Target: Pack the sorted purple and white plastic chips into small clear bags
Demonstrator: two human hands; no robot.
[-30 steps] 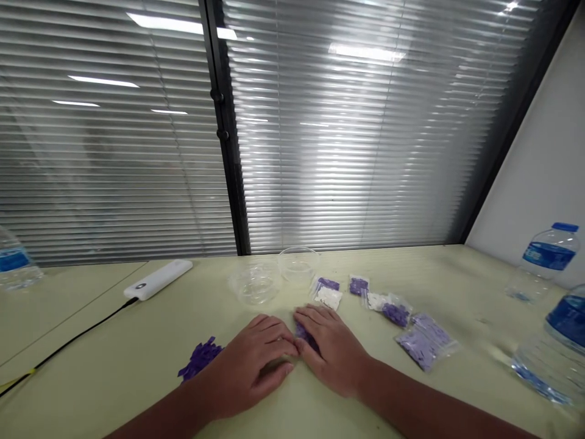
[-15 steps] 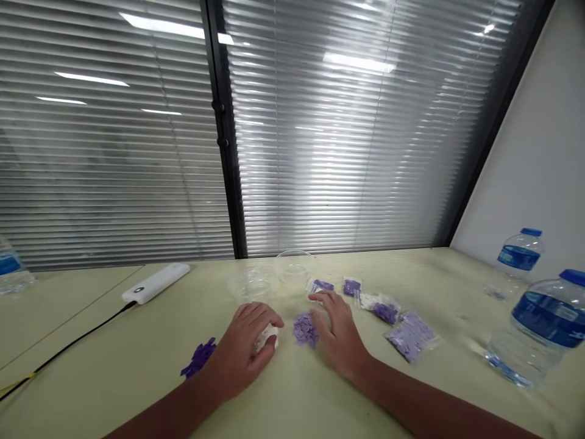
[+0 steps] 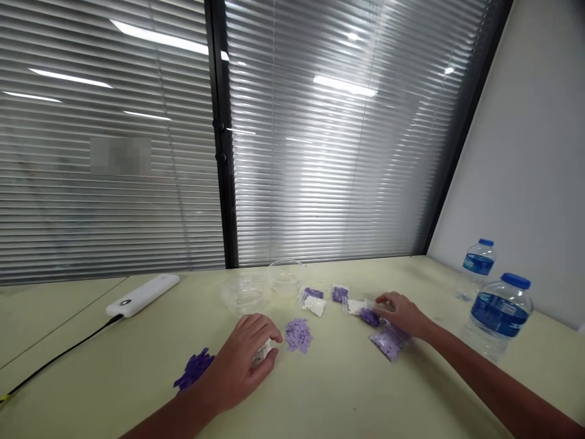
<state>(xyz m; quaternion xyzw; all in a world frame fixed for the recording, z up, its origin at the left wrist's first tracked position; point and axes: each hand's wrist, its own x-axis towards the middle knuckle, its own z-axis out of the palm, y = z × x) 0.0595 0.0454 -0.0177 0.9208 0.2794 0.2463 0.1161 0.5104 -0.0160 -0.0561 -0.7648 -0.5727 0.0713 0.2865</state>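
Note:
My left hand (image 3: 244,363) rests on the table with its fingers and thumb curled round a small heap of white pieces (image 3: 262,352), partly hidden by the hand. Behind its wrist lies a pile of dark purple pieces (image 3: 194,369), and to its right is a loose pile of light purple pieces (image 3: 298,335). Over on the right, my right hand (image 3: 400,312) hovers at the small plastic bags, fingers bent and apart from the thumb. Under and beside it are a dark purple bag (image 3: 369,317), a light purple bag (image 3: 387,342) and a white bag (image 3: 356,306).
Clear round plastic containers (image 3: 244,296) stand toward the window blinds. Close by lie a bag of white pieces (image 3: 314,305) and a small purple bag (image 3: 340,294). A white power bank (image 3: 144,296) with a black cable is at left. Two water bottles (image 3: 500,314) stand at right.
My right hand has moved right, from beside the light purple pile to the plastic bags, uncovering a white bag. My left hand stays round the white pieces. The view has shifted a little.

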